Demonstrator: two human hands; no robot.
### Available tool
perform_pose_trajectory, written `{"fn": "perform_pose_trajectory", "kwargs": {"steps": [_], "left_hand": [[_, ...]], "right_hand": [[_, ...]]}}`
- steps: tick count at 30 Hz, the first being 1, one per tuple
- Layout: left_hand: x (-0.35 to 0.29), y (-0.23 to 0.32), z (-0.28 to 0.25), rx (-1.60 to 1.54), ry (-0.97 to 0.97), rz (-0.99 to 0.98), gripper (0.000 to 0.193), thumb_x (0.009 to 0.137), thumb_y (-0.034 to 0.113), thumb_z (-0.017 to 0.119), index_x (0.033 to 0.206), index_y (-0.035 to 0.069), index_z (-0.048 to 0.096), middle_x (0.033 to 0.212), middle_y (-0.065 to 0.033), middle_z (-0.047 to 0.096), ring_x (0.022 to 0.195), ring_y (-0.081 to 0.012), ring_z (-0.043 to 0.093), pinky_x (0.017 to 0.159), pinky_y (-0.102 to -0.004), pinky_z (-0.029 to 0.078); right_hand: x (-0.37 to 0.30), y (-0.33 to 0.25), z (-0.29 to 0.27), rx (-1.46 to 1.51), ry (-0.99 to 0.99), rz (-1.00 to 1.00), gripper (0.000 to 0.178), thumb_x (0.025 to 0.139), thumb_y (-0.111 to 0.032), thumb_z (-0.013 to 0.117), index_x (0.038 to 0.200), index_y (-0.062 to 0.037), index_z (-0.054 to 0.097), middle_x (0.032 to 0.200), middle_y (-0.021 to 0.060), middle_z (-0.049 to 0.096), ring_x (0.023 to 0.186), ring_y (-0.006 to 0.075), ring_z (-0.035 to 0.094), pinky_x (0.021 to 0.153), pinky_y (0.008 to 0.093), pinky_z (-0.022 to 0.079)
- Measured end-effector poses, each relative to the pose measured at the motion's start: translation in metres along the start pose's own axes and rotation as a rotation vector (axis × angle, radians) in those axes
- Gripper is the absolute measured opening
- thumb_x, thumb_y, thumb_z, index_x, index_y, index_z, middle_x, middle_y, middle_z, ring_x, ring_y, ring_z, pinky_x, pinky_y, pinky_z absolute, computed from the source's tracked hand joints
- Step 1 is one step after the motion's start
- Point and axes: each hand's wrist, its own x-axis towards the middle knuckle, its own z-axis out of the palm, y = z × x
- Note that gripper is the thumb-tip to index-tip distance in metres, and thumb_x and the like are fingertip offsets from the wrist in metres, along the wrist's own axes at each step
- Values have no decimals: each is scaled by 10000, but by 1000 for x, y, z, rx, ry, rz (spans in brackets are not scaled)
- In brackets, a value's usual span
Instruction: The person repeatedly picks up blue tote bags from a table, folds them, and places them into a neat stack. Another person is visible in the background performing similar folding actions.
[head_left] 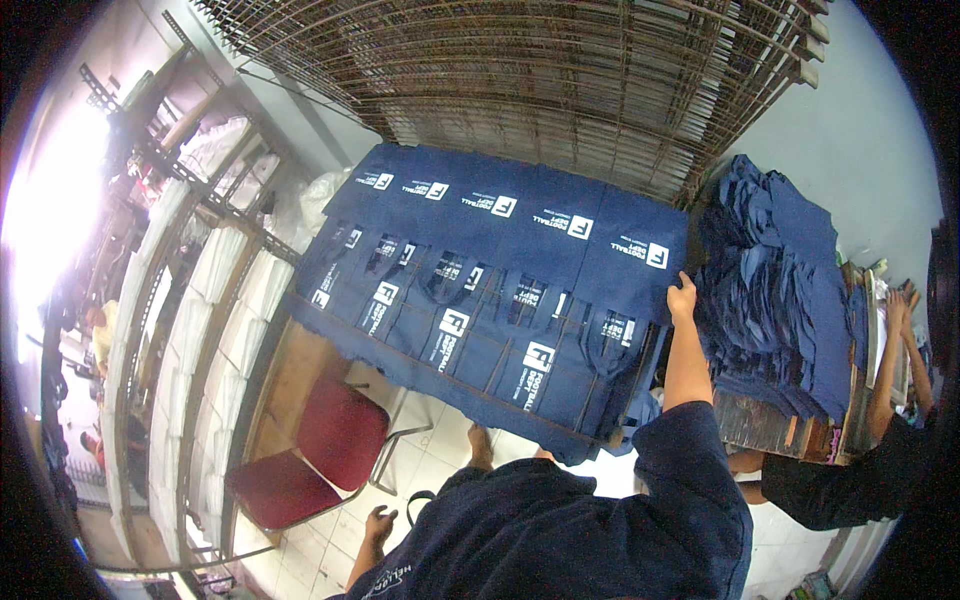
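Note:
A wide sheet of navy fabric (pixel 600 250) with rows of white prints lies spread in front of me. It covers a layer of navy bag pieces with straps (pixel 455 335) on the table. My right hand (pixel 682 300) is closed at the sheet's right edge, thumb on the cloth and fingers at its border. My left hand (pixel 378 526) hangs low at my side, away from the fabric and close to the red chair (pixel 343 435). It holds nothing that I can see, and its fingers are loosely curled and apart.
A tall stack of wire drying racks (pixel 540 80) stands behind the table. At right, piles of navy cut fabric (pixel 775 290) rest on a wooden table, where another person's hands (pixel 900 310) work. Shelves of white stacked material (pixel 205 310) line the left.

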Motion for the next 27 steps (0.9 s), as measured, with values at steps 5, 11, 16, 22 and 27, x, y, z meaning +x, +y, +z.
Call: {"fn": "perform_pose_trajectory", "kwargs": {"steps": [5,11,16,22,27], "left_hand": [[-17,14,6,-123,-36,-27,570,716,254,717,1164,-23,501,872,-156,635,708,-176,596,620,-281,485],[3,-1,11,-129,-42,35,573,715,212,736,1167,-33,483,806,-126,621,611,-141,562,525,-260,456],[18,4,23,-249,-145,58,574,732,196,733,1178,-39,458,773,-114,610,562,-120,528,469,-250,418],[30,45,23,-11,-189,152,583,724,209,738,1186,-11,460,789,-102,604,589,-135,535,508,-266,436],[60,81,31,-24,-297,218,553,726,219,734,1168,3,481,796,-111,608,583,-149,542,490,-278,428]], "right_hand": [[-18,-26,-6,-296,69,-180,581,660,-99,563,1223,-1,460,1225,226,472,1103,354,486,922,387,407],[-69,-78,-22,-458,129,-287,556,708,-169,607,1224,-49,440,1226,199,456,1073,350,492,864,430,440],[-118,-84,-34,-289,29,-302,565,734,-208,605,1258,-100,423,1148,184,515,1022,356,521,843,432,440],[-168,-33,-57,109,-20,-176,562,726,-133,643,1253,-99,447,901,104,625,690,197,609,674,329,468],[-185,7,-97,277,60,-123,473,768,-65,608,1221,-49,473,866,77,621,702,132,582,662,263,472]]}}
